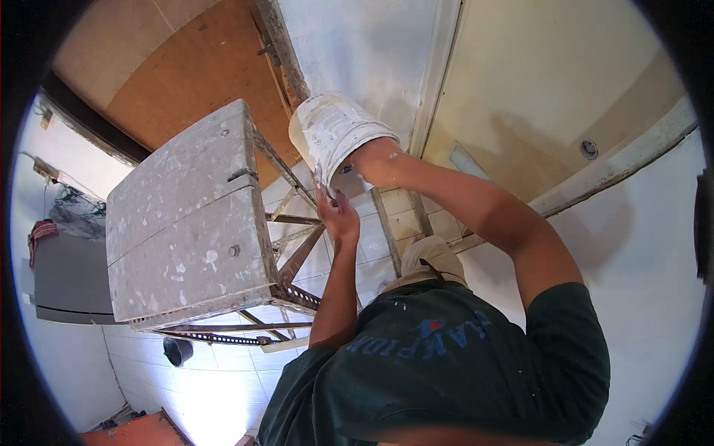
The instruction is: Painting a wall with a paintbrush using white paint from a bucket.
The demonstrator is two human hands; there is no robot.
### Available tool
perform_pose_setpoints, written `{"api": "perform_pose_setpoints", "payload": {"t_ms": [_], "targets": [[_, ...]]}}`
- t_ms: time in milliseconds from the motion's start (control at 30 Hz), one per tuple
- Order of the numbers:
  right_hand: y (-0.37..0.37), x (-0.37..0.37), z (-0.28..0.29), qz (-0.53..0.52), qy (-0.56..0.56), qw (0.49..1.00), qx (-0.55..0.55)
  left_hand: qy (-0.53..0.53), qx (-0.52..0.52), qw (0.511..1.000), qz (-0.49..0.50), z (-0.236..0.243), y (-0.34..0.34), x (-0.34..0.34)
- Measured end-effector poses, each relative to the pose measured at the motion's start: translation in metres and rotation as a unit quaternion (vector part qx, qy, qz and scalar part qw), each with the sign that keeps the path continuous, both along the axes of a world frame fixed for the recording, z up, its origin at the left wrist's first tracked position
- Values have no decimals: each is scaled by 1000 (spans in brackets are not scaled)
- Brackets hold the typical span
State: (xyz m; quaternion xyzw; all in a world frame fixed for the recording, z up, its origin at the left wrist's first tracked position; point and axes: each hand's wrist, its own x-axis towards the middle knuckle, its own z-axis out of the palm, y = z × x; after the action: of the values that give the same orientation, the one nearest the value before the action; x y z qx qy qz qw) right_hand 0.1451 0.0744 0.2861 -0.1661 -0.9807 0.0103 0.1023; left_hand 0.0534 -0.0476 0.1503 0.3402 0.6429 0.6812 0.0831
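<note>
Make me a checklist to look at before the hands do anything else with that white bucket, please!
1. Left hand on the white bucket: ok, it grips near the rim.
2. White bucket upright: not ok, it is tipped over sideways, with its open end toward the person.
3. Right hand fingers holding something: cannot tell, they are hidden inside the bucket.
4. How full the bucket is: cannot tell, the inside is mostly out of sight.
5. Stand top clean: not ok, it is spotted with white splashes.
6. Small dark bucket away from the hands: ok, it is down on the floor.
</note>
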Motion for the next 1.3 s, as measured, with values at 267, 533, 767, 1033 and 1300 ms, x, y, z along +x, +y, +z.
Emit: {"api": "perform_pose_setpoints", "payload": {"t_ms": [267,533,767,1033,1300], "targets": [[-13,10,47,-7,-182,981,-69,0,-54,998,37,0,-8,2],[17,40,67,-12,-284,955,-89,81,-66,994,24,9,0,-5],[41,127,23,-76,-13,812,-578,-39,-119,990,72,4,-2,-11],[41,131,-55,-100,195,628,-747,-276,-75,958,13,-19,-1,-18],[113,57,-159,-109,299,409,-855,-393,-102,914,15,-47,3,-28]]}}
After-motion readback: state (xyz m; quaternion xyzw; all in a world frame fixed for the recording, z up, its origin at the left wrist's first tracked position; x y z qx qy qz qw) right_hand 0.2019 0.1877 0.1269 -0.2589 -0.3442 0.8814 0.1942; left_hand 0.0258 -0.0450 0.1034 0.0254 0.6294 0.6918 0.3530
